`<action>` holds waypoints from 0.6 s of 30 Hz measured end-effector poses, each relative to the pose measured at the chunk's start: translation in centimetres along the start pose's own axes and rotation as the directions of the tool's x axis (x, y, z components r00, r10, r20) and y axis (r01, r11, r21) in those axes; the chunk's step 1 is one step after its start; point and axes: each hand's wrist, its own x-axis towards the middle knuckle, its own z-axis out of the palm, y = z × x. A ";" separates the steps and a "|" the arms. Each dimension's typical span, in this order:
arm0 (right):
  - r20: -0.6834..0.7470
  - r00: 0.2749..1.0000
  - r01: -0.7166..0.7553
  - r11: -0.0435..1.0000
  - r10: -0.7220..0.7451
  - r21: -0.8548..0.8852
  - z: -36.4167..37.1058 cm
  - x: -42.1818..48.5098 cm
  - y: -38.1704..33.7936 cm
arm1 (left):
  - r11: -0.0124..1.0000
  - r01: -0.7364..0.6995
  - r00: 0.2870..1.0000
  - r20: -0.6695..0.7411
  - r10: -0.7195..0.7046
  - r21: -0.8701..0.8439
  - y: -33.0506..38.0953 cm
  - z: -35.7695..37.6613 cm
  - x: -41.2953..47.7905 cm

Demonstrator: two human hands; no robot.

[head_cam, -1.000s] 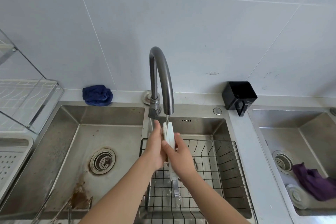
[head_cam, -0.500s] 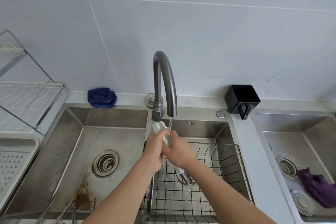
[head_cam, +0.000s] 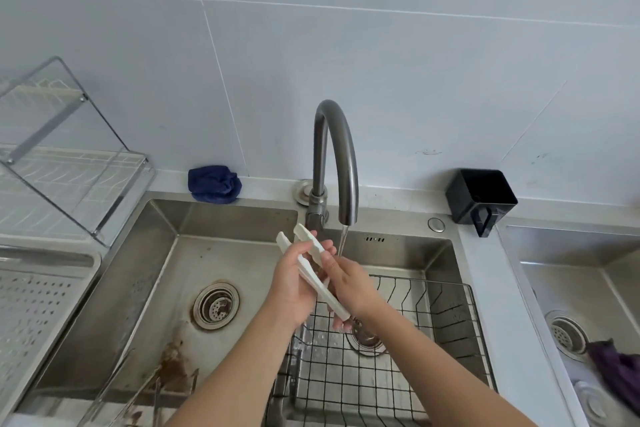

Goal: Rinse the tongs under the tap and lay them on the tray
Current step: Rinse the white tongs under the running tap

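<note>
White plastic tongs (head_cam: pixel 308 262) slant from upper left to lower right, their two tips fanned apart at the top left. My left hand (head_cam: pixel 294 284) grips them around the middle. My right hand (head_cam: pixel 349 282) closes on their lower part from the right. Water runs from the grey curved tap (head_cam: pixel 341 156) and falls just right of the tongs, by my right thumb. The white perforated tray (head_cam: pixel 38 305) lies at the far left edge of the counter.
A black wire basket (head_cam: pixel 446 319) sits in the right basin of the steel double sink (head_cam: pixel 162 270). Metal utensils (head_cam: pixel 138 388) lie in the left basin. A dish rack (head_cam: pixel 59 163), blue cloth (head_cam: pixel 214 184), black holder (head_cam: pixel 479 196) and another sink with a purple cloth (head_cam: pixel 620 371) surround it.
The tongs have tilted from upright under the stream to slanting leftward, tips now left of the water and spread apart. Both hands kept hold and shifted slightly left.
</note>
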 end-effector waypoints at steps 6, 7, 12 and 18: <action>-0.102 0.994 0.037 0.998 -0.042 -0.052 0.2 -1.4 1.7 | 0.988 0.087 0.996 -0.045 -0.082 0.129 -1.2 0.3 -0.2; -0.111 0.992 0.048 0.997 -0.054 -0.056 0.7 -2.2 2.4 | 0.992 0.081 0.996 -0.035 -0.078 0.094 -1.1 0.3 -0.1; -0.134 0.989 0.061 0.998 -0.056 0.032 2.5 -5.4 5.8 | 0.973 0.025 0.998 -0.062 -0.011 0.230 -2.9 0.5 -0.4; -0.006 0.999 -0.034 0.996 0.035 0.076 2.4 -4.6 6.9 | 0.921 -0.071 0.983 -0.130 0.130 0.383 -3.1 -0.5 -1.8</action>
